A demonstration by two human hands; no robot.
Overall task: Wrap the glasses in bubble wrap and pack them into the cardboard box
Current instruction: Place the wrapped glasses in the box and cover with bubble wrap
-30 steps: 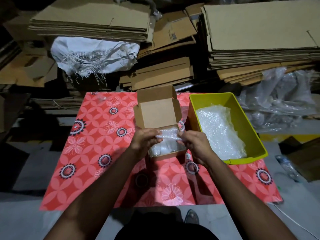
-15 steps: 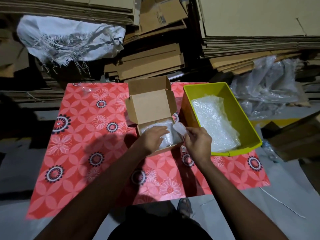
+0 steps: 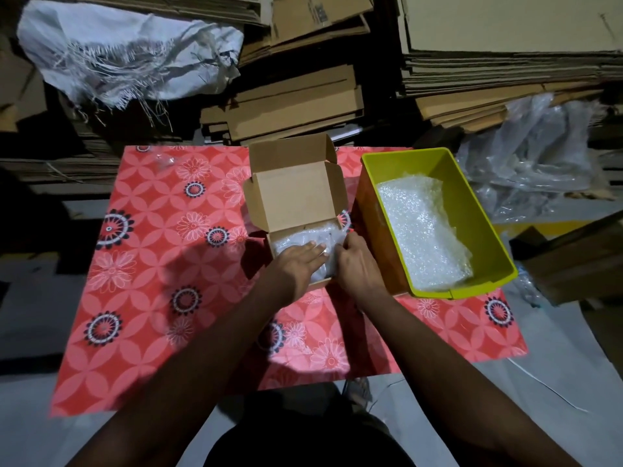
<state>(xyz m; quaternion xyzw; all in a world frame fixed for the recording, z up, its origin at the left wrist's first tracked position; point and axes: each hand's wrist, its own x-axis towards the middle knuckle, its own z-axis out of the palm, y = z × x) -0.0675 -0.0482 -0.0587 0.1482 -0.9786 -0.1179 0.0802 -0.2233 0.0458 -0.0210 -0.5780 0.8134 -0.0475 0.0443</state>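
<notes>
We press the bubble-wrapped glasses (image 3: 296,242) into the cardboard box (image 3: 296,197) with our left hand (image 3: 298,261), fingers straight. Our right hand (image 3: 354,264), at three o'clock, pinches the wrap's edge. Light, soft outside, fragile inside: hold the padded flanks.

A packing or storage area, such as a warehouse back room, is suggested. Tall stacks of flattened cardboard cartons (image 3: 505,38) are piled beyond the far edge of a floral mat (image 3: 161,264) laid on a bare concrete floor (image 3: 27,416). A frayed woven sack (image 3: 128,52) and crumpled plastic sheeting (image 3: 539,156) are seen among them.
</notes>
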